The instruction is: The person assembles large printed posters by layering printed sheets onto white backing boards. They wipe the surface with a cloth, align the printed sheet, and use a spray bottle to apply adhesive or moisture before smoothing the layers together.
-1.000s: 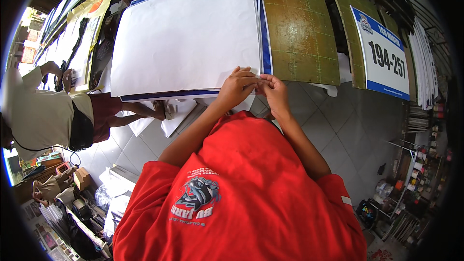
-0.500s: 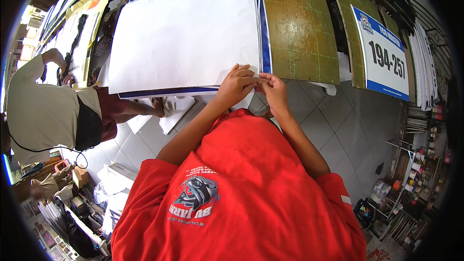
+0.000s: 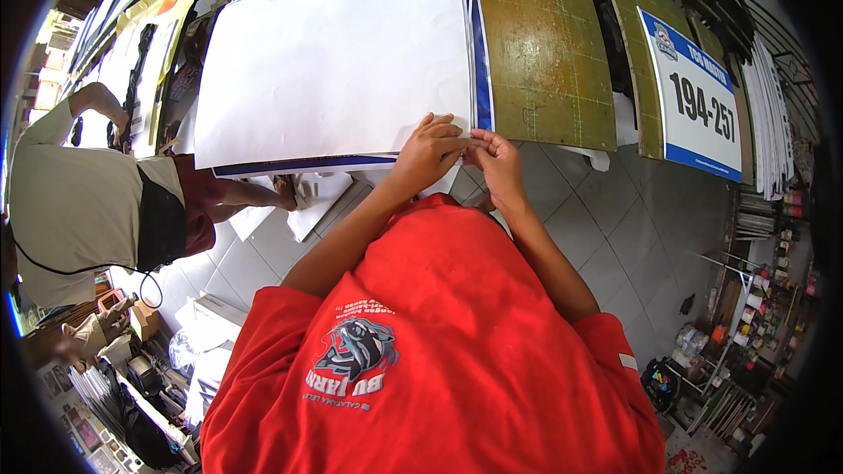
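Left hand [image 3: 430, 154] and right hand [image 3: 498, 162], at near right corner of white sheet stack [image 3: 334, 61].
Left fingers bent over the top sheet, right fingertips drawn together; whether either grips paper, cannot tell. Stack overlies blue-edged sheets [image 3: 484, 61], left of green-brown board [image 3: 549, 53]; farther right, blue-and-white sign [image 3: 694, 142].
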`<state>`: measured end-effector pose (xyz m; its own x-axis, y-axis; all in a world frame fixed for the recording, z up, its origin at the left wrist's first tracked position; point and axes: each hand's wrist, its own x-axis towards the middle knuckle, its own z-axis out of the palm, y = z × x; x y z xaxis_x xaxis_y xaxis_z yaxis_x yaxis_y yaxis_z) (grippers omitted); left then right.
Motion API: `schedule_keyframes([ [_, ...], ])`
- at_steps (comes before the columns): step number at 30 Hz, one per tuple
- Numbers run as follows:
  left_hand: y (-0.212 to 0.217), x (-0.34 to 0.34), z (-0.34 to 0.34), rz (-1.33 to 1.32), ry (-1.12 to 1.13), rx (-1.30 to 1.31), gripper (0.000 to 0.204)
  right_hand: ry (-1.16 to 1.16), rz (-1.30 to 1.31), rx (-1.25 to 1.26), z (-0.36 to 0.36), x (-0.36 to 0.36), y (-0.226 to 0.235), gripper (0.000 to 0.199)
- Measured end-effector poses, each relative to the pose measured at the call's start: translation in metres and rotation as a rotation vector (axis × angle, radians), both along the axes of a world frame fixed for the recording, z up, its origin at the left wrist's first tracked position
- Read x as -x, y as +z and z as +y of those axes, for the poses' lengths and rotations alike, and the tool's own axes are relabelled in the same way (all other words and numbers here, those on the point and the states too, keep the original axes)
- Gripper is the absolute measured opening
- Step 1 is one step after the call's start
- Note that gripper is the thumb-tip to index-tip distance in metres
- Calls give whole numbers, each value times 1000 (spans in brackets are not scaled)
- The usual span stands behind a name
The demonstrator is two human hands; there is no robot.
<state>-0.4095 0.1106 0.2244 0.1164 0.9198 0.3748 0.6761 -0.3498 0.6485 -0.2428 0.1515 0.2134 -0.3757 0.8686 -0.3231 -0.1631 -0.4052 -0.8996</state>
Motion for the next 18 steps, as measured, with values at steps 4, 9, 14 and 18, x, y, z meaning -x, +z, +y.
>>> schedule_keyframes([
  [4, -1, 0, 1, -20, -2, 2, 16, 2, 28, 13, 0, -1, 0, 31],
  [9, 1, 0, 1, -12, -4, 7, 18, 4, 14, 25, 0, -1, 1, 34],
  [14, 3, 0, 0, -16, 2, 19, 18, -12, 24, 34, -1, 0, 4, 34],
  [18, 3, 0, 0, -17, -6, 19, 18, -22, 30, 44, -1, 1, 5, 34],
])
